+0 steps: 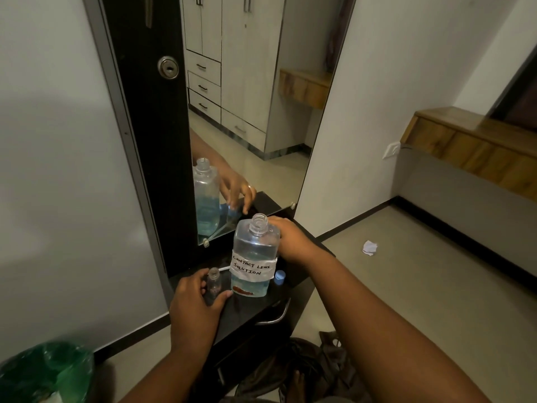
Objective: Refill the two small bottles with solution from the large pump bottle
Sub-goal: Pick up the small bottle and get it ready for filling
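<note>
The large clear bottle (253, 257), labelled "contact lens solution", stands on the black shelf (261, 303) with its neck open and blue liquid in its lower part. My left hand (194, 298) grips a small clear bottle (214, 282) with an open neck, upright just left of the large one. My right hand (293, 239) reaches behind the large bottle's right shoulder. In the mirror its fingers curl on a clear bluish pump whose white tube (223, 268) lies along the shelf. A small blue cap (280, 276) sits right of the large bottle.
The mirror (250, 112) stands directly behind the shelf, in a black frame. A metal drawer handle (276, 315) juts out below the shelf's front edge. A green bag (46, 370) lies on the floor at lower left, dark cloth (308, 365) below the shelf.
</note>
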